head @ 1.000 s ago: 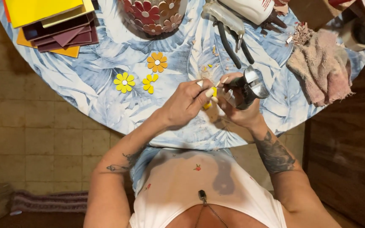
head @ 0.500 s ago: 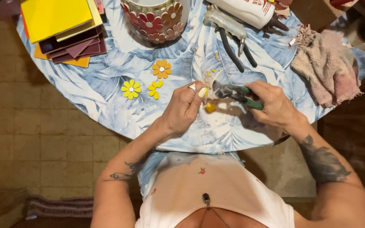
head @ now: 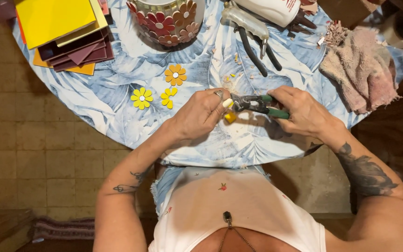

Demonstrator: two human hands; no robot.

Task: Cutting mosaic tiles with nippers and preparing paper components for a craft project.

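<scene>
The left hand (head: 201, 112) pinches a small yellow tile piece (head: 230, 116) at its fingertips, just under the nose of the green-handled pliers (head: 257, 105), which the right hand (head: 304, 112) squeezes.

A white bottle (head: 270, 9) with a printed label in red lies tilted at the far edge of the bench (head: 117, 107), cut off by the frame.

round table (head: 117, 116) | tiles (head: 66, 32) | flowers (head: 142, 98) | rag (head: 362, 74) | black pliers (head: 255, 51)
</scene>
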